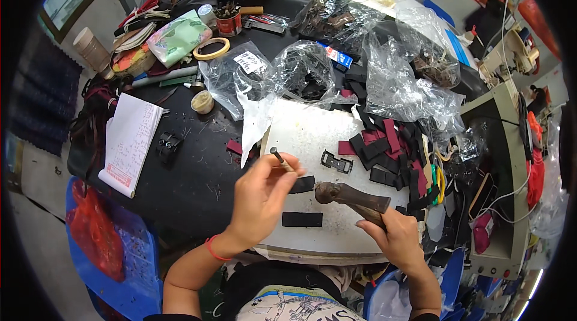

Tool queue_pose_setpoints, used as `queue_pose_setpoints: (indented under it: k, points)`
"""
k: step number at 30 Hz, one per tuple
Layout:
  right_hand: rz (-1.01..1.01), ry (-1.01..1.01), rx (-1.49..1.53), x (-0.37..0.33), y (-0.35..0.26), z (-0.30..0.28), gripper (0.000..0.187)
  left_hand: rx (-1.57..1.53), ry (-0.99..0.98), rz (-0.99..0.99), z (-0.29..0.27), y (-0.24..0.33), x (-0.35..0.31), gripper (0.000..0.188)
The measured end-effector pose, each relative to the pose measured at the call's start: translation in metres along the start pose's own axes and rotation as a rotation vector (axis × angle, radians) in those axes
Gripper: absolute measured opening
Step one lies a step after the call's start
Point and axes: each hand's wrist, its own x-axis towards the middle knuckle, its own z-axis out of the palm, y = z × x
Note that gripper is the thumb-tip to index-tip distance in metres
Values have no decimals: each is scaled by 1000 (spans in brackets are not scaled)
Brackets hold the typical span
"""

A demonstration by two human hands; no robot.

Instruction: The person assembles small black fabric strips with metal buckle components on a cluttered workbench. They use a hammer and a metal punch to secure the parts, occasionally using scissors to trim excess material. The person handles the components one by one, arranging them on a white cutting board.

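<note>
My left hand, with a red band at its wrist, pinches a slim metal punch above a white board. Its tip is hidden behind the fingers. Partly under that hand lies a short black strap piece, and another black strap piece lies flat nearer to me. My right hand is wrapped round the wooden handle of a hammer, whose dark head is just right of the first strap piece. Farther up the board sits a black buckle, touched by neither hand.
Black and maroon strap pieces pile up at the board's right. Clear plastic bags lie behind it. To the left are a notepad, another black buckle, a small round jar and a tape roll. A blue chair stands lower left.
</note>
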Motion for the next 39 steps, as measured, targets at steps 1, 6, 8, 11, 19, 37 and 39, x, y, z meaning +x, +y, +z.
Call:
queue_pose_setpoints:
  k: [1,6,8,11,19,37,39]
  points:
    - [1,-34,-47,2,-1,0,33,-139,-17,-89,6,-3,3,12]
    - [130,-141,4,-4,7,6,29,-181,-34,-244,12,-31,12,17]
    - [142,-145,14,-5,8,9,29,-119,-64,-214,12,-30,13,17]
    - [126,-144,24,-1,7,12,27,-98,-39,-195,9,-29,10,16]
    - [102,254,269,6,11,-18,20,502,-136,221,19,-21,2,18]
    - [137,55,188,11,12,-14,23,207,-156,-36,5,-26,13,15]
    - [151,99,174,9,14,-18,19,257,-158,-2,7,-22,14,14]
